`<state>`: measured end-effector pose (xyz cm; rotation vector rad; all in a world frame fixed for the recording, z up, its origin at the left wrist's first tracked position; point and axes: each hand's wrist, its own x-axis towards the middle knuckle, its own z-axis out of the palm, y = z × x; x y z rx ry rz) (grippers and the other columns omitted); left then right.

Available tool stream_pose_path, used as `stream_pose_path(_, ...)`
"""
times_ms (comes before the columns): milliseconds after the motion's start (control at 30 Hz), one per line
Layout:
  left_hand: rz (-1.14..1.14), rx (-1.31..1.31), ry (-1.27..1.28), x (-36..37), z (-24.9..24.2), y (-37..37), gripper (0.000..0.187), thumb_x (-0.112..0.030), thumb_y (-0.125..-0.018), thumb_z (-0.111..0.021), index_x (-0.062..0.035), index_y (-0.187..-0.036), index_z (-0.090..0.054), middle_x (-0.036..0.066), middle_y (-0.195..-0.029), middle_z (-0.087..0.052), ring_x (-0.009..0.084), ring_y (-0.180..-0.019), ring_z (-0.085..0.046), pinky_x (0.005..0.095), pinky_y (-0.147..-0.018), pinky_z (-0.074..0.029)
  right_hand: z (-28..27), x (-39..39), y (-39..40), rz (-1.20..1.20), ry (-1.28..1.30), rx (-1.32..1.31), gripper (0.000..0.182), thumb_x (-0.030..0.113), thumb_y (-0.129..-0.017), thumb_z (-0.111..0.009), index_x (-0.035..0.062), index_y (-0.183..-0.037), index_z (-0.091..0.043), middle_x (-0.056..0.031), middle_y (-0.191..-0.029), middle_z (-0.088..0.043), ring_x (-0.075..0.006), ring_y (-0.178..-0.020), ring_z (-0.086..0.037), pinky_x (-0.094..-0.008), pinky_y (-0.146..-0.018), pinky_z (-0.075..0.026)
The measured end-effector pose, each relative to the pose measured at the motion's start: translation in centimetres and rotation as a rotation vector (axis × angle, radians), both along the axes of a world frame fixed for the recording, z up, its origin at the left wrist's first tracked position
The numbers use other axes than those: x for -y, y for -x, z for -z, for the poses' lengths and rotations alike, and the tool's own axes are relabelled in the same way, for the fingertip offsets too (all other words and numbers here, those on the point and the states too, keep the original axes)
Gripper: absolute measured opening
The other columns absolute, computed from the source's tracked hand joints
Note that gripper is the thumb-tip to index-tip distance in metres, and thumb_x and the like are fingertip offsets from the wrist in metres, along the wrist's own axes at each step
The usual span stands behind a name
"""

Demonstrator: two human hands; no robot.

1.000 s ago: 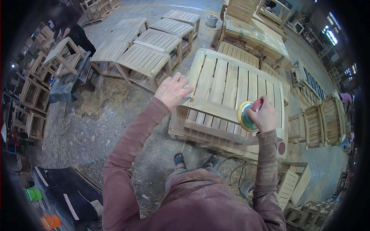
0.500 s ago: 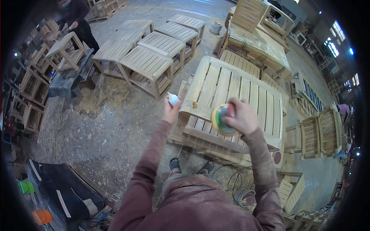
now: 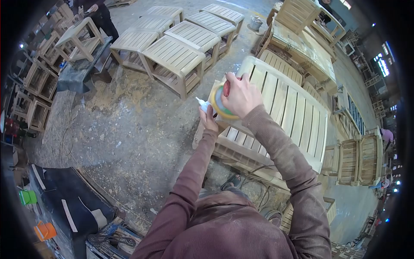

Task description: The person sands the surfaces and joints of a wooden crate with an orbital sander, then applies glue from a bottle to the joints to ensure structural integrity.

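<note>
My right hand is wrapped round the red grip of a round sander with a green and yellow disc, slightly blurred. The sander is tilted over the left end of a slatted wooden stool, covering that corner. Right beside it, my left hand is closed around a small white squeeze bottle, its narrow nozzle pointing up and left. The stool lies across other wooden pieces in front of me.
Several slatted stools stand ahead on the dusty floor. Another person stands by a covered bench at far left. A cable runs near my feet. Stacked furniture stands behind the stool. A dark-covered surface lies lower left.
My right hand has carried the sander left and away from me, from the stool's front edge to its left corner. My left hand, still holding the bottle, is now beside the sander.
</note>
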<state>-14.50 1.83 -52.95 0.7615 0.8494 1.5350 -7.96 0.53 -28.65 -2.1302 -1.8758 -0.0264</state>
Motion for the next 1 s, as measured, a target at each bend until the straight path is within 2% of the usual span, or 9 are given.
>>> stream_pose_path(100, 0.010, 0.061, 0.119, 0.6, -0.2, 0.0, 0.042, -0.033, -0.091, -0.054, -0.0013, -0.117, -0.044, 0.009, -0.106, -0.049, 0.0171, -0.095, -0.048, 0.0321, -0.083, -0.040, 0.5, -0.7, -0.4, 0.058, 0.002, 0.000, 0.022, 0.020, -0.078, -0.055, 0.0050, -0.093, -0.053, -0.0265, -0.086, -0.055, -0.0402, -0.074, -0.060, -0.0457, -0.067, -0.051)
stream_pose_path(167, 0.041, -0.022, 0.092, 0.7, -0.6, 0.5, 0.046, -0.033, -0.092, -0.053, 0.0006, -0.122, -0.041, 0.011, -0.110, -0.049, 0.0193, -0.098, -0.048, 0.0325, -0.086, -0.040, 0.7, -1.1, -1.0, 0.018, -0.068, 0.066, 0.026, 0.025, -0.078, -0.056, 0.0070, -0.097, -0.052, -0.0262, -0.085, -0.055, -0.0404, -0.067, -0.059, -0.0461, -0.064, -0.051)
stream_pose_path(267, 0.029, 0.077, 0.089, 0.0, -0.8, -0.4, 0.047, -0.031, -0.093, -0.051, 0.0017, -0.124, -0.040, 0.013, -0.113, -0.050, 0.0200, -0.098, -0.049, 0.0321, -0.086, -0.040, 0.3, 0.7, -0.6, -0.014, -0.045, 0.049, 0.026, 0.024, -0.078, -0.056, 0.0073, -0.097, -0.053, -0.0246, -0.083, -0.055, -0.0395, -0.069, -0.060, -0.0452, -0.063, -0.052)
stream_pose_path(433, 0.028, -0.056, 0.105, 0.7, -0.5, 0.5, 0.049, -0.032, -0.092, -0.053, -0.0009, -0.127, -0.037, 0.012, -0.114, -0.049, 0.0187, -0.099, -0.048, 0.0323, -0.085, -0.040, 0.4, 0.4, -1.9, 0.093, -0.073, 0.020, 0.022, 0.021, -0.077, -0.056, 0.0053, -0.092, -0.053, -0.0261, -0.083, -0.054, -0.0403, -0.070, -0.061, -0.0483, -0.063, -0.051)
stream_pose_path(467, 0.023, 0.122, 0.186, 1.0, -1.8, 0.2, 0.049, -0.031, -0.092, -0.053, -0.0018, -0.128, -0.037, 0.011, -0.114, -0.049, 0.0181, -0.099, -0.048, 0.0319, -0.085, -0.040, 0.6, 1.4, -1.6, 0.064, -0.078, 0.010, 0.023, 0.022, -0.077, -0.055, 0.0055, -0.093, -0.053, -0.0263, -0.084, -0.054, -0.0406, -0.070, -0.061, -0.0481, -0.063, -0.052)
stream_pose_path(600, 0.030, 0.130, 0.134, 0.8, -0.9, 0.0, 0.046, -0.031, -0.092, -0.053, -0.0013, -0.124, -0.038, 0.008, -0.110, -0.049, 0.0175, -0.096, -0.049, 0.0317, -0.079, -0.045, 0.8, 1.7, -2.1, 0.036, -0.070, 0.012, 0.022, 0.021, -0.078, -0.055, 0.0062, -0.094, -0.052, -0.0256, -0.086, -0.054, -0.0405, -0.069, -0.061, -0.0470, -0.062, -0.052)
stream_pose_path(733, 0.003, 0.097, 0.133, 1.0, -2.2, 0.2, 0.041, -0.031, -0.092, -0.052, -0.0018, -0.119, -0.042, 0.008, -0.106, -0.050, 0.0163, -0.092, -0.050, 0.0305, -0.080, -0.041, 0.4, 1.6, -1.8, 0.098, -0.094, 0.028, 0.022, 0.021, -0.077, -0.054, 0.0048, -0.092, -0.053, -0.0256, -0.085, -0.054, -0.0407, -0.070, -0.061, -0.0470, -0.063, -0.052)
stream_pose_path(867, 0.000, 0.086, 0.006, -0.2, 1.0, -0.3, 0.039, -0.031, -0.092, -0.053, -0.0025, -0.117, -0.043, 0.007, -0.103, -0.051, 0.0165, -0.091, -0.050, 0.0310, -0.078, -0.043, 0.0, 2.5, -0.3, 0.029, -0.063, 0.002, 0.022, 0.021, -0.078, -0.053, 0.0042, -0.093, -0.053, -0.0264, -0.086, -0.055, -0.0410, -0.073, -0.062, -0.0473, -0.064, -0.051)
stream_pose_path(1000, 0.025, 0.130, 0.145, 0.6, -1.0, 0.0, 0.040, -0.031, -0.092, -0.052, -0.0022, -0.118, -0.042, 0.008, -0.105, -0.051, 0.0172, -0.092, -0.050, 0.0321, -0.078, -0.043, 1.5, -0.3, -1.8, 0.133, -0.067, -0.006, 0.024, 0.024, -0.078, -0.054, 0.0065, -0.095, -0.054, -0.0252, -0.087, -0.056, -0.0395, -0.074, -0.061, -0.0457, -0.067, -0.051)
